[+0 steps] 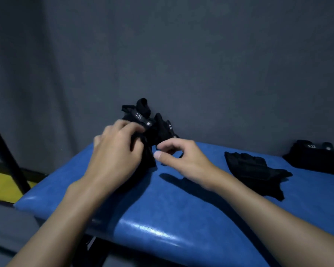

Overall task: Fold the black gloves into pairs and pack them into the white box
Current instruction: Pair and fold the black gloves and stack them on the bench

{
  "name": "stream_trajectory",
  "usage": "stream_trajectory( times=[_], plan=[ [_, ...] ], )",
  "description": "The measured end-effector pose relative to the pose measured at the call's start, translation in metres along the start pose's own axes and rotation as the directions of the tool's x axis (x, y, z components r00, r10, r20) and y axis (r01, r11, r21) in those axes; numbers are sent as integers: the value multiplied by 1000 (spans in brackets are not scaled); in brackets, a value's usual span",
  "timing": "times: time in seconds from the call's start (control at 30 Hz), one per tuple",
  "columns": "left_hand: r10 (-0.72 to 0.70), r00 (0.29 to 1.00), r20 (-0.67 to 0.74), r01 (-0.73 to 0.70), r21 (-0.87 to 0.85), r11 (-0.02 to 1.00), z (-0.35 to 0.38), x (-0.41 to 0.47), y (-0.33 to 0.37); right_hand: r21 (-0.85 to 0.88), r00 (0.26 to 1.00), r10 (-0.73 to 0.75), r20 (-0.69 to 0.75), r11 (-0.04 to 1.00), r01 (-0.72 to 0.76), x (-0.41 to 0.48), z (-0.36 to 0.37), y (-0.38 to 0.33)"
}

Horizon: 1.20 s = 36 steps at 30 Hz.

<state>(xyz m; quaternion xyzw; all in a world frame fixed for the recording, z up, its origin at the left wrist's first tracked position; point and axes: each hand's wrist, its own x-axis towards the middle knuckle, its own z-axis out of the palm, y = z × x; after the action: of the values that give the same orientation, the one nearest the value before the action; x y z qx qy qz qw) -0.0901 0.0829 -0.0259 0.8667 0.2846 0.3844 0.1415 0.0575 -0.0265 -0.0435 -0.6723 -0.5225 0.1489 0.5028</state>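
Black fabric fills our left hand: its fingers curl round a bunched pair of black fabric gloves, held just above the far left corner of the blue padded vinyl bench. Our right hand hovers just beside the bundle, toward the bench's middle. Its thumb and forefinger are bent close together as if for a pinch, but we cannot tell whether any cloth lies between them.

We judge that we are midway through folding one pair. The next move calls for the right hand to catch the loose edge and tuck it flat against its mate, so that the pair holds together. The white box is not in view, so we will have to find it before packing.

The bundle's long axis runs steeply up from the bench's far edge. Its white-lettered wrist straps point up and away, and the lower end hangs down to the bench. A flat black glove lies on the bench's right half, with its long axis slanting from the back edge toward the front right, fingers leading. A third black glove rests at the bench's far right end.
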Motion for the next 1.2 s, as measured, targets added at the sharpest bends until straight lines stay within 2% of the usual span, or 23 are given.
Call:
stream_trajectory(
  times=[0.1, 0.2, 0.37, 0.5, 0.67, 0.8, 0.97, 1.07, 1.13, 1.2],
  plan=[
    [-135, 986, 93, 128, 79, 989, -11, -7, -13, -18, 996, 19, 82, 1000, -18, -1, 8, -6],
    [-138, 981, 136, 136, 23, 990, -17, -10, -13, -57, 996, 35, 82, 998, -31, 1, 22, -9],
    [-125, 991, 49, 129, -91, 987, -20, -14, -7, -73, 997, 72, 4, 995, -72, 7, 34, -10],
    [-57, 998, 7, 56, -286, 957, -20, -13, -6, -39, 994, 15, -112, 999, -19, 10, 24, -18],
    [-5, 998, -60, -26, -510, 860, -23, -9, 3, 74, 999, -12, -36, 997, 14, 11, -2, -32],
    [1, 999, -54, -30, -545, 838, -20, -7, 4, 113, 999, 9, -37, 994, -5, 5, -13, -35],
    [3, 985, -171, -83, -463, 882, -20, -7, 13, 88, 974, -68, -217, 992, 89, -7, -34, -39],
    [-20, 999, -44, -7, -538, 843, -14, -7, 25, 45, 951, -113, -287, 990, 131, -22, -51, -43],
    [16, 997, 77, 32, -584, 811, -5, -9, 38, -67, 952, -163, -261, 986, 150, -35, -60, -43],
    [30, 982, 186, 105, -670, 735, 5, -10, 52, -187, 960, -206, -188, 967, 171, -49, -66, -40]
  ],
)
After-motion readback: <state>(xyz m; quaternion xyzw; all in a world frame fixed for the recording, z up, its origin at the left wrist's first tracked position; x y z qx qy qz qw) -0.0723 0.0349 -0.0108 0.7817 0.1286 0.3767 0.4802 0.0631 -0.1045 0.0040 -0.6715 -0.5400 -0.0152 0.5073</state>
